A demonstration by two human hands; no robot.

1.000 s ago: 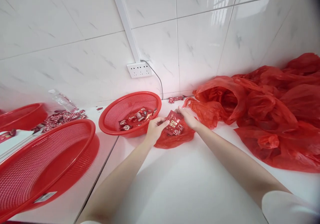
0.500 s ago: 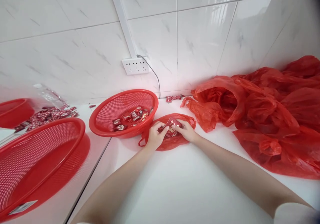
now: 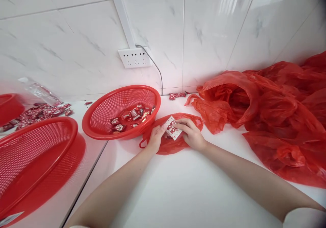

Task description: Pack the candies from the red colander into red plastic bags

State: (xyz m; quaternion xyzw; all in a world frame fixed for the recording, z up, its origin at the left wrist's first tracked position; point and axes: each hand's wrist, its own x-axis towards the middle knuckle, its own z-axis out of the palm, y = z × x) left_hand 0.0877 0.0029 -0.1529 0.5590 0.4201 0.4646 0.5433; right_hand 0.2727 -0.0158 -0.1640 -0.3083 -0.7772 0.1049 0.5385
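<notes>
A small white box-like packet with red lettering [image 3: 174,128] is held between my two hands. My left hand [image 3: 156,139] grips its left edge with the thumb on the near face. My right hand [image 3: 193,135] closes on its right side, fingers bent over the white face. Beneath both hands a red plastic bag [image 3: 166,149] lies spread on the white table. Just left of the bag stands a red mesh basket [image 3: 98,119] with several wrapped sweets [image 3: 134,114] inside.
A second red basket [image 3: 68,133] is at the left. Behind it lie a pile of red wrapped packets [image 3: 48,111] and a clear plastic bottle [image 3: 42,91]. Red plastic bags [image 3: 275,109] heap up at right. Small red packets [image 3: 177,95] lie by the wall, below a socket [image 3: 134,58].
The packet between my hands showed a dark red, gold-marked surface before; now a white face with red print is up. My right fingers have moved over it. The view has shifted slightly.
</notes>
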